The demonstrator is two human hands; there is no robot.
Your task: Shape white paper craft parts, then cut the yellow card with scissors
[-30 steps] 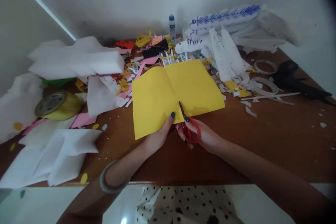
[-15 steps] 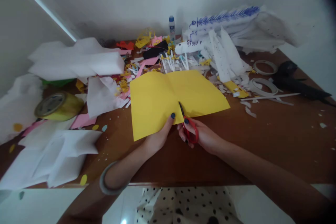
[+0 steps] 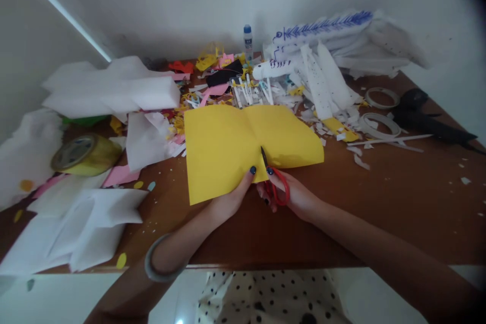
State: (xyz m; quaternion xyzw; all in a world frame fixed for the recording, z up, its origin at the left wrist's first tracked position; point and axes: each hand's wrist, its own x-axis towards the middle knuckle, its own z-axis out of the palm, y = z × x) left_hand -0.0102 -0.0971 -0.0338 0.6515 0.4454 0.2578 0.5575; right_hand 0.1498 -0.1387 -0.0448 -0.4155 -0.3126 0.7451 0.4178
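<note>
A creased sheet of yellow paper [image 3: 220, 147] spreads over the middle of the table in the head view. My left hand [image 3: 231, 200] pinches its near edge, thumb on top and fingers hidden underneath. Red-handled scissors [image 3: 281, 192] are in my right hand [image 3: 296, 192], with thumb and fingers wrapped round the handles. One dark blade shows above the paper, pointing away from me near the crease; the other blade is hidden below the sheet. Both hands are close together at the near edge.
Yellow packing tape [image 3: 87, 154] and white foam sheets [image 3: 110, 86] lie to the left. Behind the paper are scraps, white markers [image 3: 245, 91] and a glue bottle [image 3: 247, 43]. Tape rings [image 3: 379, 125] and a black glue gun [image 3: 429, 119] lie to the right on the brown table [image 3: 379, 212].
The yellow sheet has shifted slightly left, and its right part now curls more. The scissor handles have drawn closer together. The left hand keeps its pinch on the paper.
</note>
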